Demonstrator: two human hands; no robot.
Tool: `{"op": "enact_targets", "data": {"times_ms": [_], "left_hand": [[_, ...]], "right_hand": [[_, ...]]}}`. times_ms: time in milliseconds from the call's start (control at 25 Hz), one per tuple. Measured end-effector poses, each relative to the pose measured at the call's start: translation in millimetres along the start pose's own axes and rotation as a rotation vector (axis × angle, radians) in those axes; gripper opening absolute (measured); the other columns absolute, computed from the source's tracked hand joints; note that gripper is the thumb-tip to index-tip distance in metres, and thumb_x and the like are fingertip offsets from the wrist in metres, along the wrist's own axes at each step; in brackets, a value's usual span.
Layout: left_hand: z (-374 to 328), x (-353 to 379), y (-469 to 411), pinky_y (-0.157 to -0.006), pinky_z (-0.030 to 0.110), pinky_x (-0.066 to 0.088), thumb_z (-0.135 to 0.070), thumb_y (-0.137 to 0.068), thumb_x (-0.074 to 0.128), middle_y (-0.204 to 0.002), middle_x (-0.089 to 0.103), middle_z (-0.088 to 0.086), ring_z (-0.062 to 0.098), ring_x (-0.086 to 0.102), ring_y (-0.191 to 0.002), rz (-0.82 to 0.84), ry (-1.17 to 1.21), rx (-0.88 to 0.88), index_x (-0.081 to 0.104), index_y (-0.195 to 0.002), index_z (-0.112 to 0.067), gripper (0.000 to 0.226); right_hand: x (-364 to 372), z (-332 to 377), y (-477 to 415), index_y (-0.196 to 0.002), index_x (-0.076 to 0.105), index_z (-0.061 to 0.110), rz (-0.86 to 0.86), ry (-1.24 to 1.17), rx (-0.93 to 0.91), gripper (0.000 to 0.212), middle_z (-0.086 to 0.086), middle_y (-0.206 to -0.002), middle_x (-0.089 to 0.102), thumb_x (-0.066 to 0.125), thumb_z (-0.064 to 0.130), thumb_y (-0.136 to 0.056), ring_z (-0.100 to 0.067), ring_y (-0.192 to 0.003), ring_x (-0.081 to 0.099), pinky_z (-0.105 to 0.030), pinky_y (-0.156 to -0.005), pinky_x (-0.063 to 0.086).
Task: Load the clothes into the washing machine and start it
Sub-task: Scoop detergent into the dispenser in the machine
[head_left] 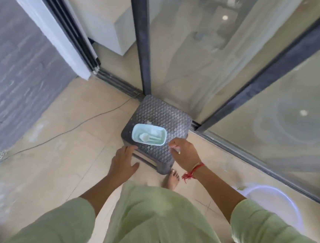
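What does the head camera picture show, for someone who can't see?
A person's left hand and right hand reach down to a grey stool by a glass door. On the stool sits a pale blue box with a white scoop inside.

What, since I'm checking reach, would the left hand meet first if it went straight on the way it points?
Probably the near edge of the stool: the left hand points at it from close by, short of the blue tub on top. Depth is unclear.
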State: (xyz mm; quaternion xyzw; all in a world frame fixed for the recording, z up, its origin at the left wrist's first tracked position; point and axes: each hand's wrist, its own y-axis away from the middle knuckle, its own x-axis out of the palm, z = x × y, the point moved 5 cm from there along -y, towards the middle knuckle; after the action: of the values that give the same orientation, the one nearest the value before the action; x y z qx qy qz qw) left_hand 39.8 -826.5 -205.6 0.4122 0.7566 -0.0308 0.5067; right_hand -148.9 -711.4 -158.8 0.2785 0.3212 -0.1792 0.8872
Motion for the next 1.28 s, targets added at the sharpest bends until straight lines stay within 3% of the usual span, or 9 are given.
{"op": "enact_targets", "data": {"times_ms": [120, 240, 520, 640, 760, 840, 1000, 1160, 1280], "left_hand": [[20, 24, -30, -0.095, 0.043, 0.041, -0.025, -0.075, 0.071, -0.128, 0.046, 0.008, 0.03, 0.042, -0.121, 0.068, -0.061, -0.013, 0.045, -0.131, -0.016, 0.063], [36, 36, -68, -0.103, 0.044, 0.039, -0.026, -0.069, 0.078, -0.136, 0.038, 0.01, 0.028, 0.036, -0.128, 0.035, -0.122, 0.034, 0.037, -0.137, -0.017, 0.079], [58, 57, -162, -0.114, 0.049, 0.02, -0.039, -0.066, 0.08, -0.152, 0.02, 0.01, 0.029, 0.013, -0.143, 0.157, -0.427, 0.307, 0.013, -0.149, -0.015, 0.109], [70, 66, -178, -0.113, 0.05, 0.014, -0.041, -0.067, 0.078, -0.153, 0.019, 0.007, 0.026, 0.012, -0.143, 0.205, -0.445, 0.317, 0.008, -0.149, -0.013, 0.111], [76, 63, -185, -0.108, 0.048, 0.025, -0.039, -0.057, 0.083, -0.137, 0.04, 0.005, 0.023, 0.038, -0.13, 0.159, -0.371, 0.371, 0.025, -0.143, -0.015, 0.106], [73, 58, -184, -0.099, 0.044, 0.036, -0.035, -0.047, 0.087, -0.127, 0.048, 0.004, 0.022, 0.05, -0.116, 0.073, -0.376, 0.474, 0.033, -0.135, -0.017, 0.105], [68, 53, -175, -0.085, 0.039, 0.042, -0.034, -0.038, 0.089, -0.118, 0.053, 0.007, 0.023, 0.054, -0.105, -0.051, -0.37, 0.562, 0.039, -0.13, -0.015, 0.106], [72, 54, -173, -0.098, 0.045, 0.036, -0.044, -0.038, 0.088, -0.118, 0.053, 0.006, 0.022, 0.046, -0.114, -0.081, -0.372, 0.559, 0.038, -0.129, -0.015, 0.107], [76, 52, -176, -0.105, 0.054, 0.028, -0.046, -0.036, 0.088, -0.119, 0.055, 0.005, 0.02, 0.038, -0.122, -0.09, -0.35, 0.531, 0.04, -0.128, -0.015, 0.108]], "right_hand": [[36, -13, -48, -0.1, 0.068, 0.014, 0.042, 0.054, 0.022, 0.022, -0.003, -0.104, 0.07, 0.055, 0.007, -0.085, -0.02, -0.095, 0.064, -0.036, -0.09, 0.052], [70, -26, -85, -0.109, 0.065, 0.013, 0.074, 0.162, 0.037, 0.025, -0.007, -0.113, 0.067, 0.052, 0.008, -0.088, -0.024, -0.103, 0.06, -0.032, -0.095, 0.048], [141, -46, -150, -0.128, 0.052, 0.02, 0.167, 0.456, -0.048, 0.033, -0.004, -0.123, 0.061, 0.047, 0.024, -0.095, -0.027, -0.12, 0.046, -0.041, -0.1, 0.036], [151, -50, -155, -0.113, 0.062, 0.021, 0.096, 0.555, -0.1, 0.022, -0.001, -0.1, 0.069, 0.052, 0.022, -0.093, -0.028, -0.106, 0.054, -0.041, -0.089, 0.04], [148, -46, -149, -0.088, 0.07, 0.017, -0.064, 0.5, -0.196, 0.01, 0.0, -0.075, 0.068, 0.069, 0.011, -0.08, -0.028, -0.079, 0.062, -0.038, -0.075, 0.05], [137, -47, -141, -0.081, 0.071, 0.016, -0.211, 0.464, -0.221, 0.016, 0.0, -0.069, 0.065, 0.073, 0.003, -0.072, -0.024, -0.066, 0.061, -0.031, -0.065, 0.051], [125, -47, -124, -0.086, 0.073, 0.014, -0.351, 0.49, -0.216, 0.027, -0.001, -0.074, 0.066, 0.076, -0.004, -0.066, -0.021, -0.061, 0.06, -0.029, -0.059, 0.051], [136, -47, -127, -0.089, 0.073, 0.013, -0.348, 0.492, -0.172, 0.034, -0.003, -0.082, 0.071, 0.078, -0.006, -0.061, -0.023, -0.062, 0.064, -0.03, -0.063, 0.053], [152, -40, -132, -0.089, 0.072, 0.013, -0.27, 0.441, -0.156, 0.035, 0.0, -0.067, 0.068, 0.079, -0.006, -0.061, -0.02, -0.057, 0.06, -0.027, -0.059, 0.051]]}}
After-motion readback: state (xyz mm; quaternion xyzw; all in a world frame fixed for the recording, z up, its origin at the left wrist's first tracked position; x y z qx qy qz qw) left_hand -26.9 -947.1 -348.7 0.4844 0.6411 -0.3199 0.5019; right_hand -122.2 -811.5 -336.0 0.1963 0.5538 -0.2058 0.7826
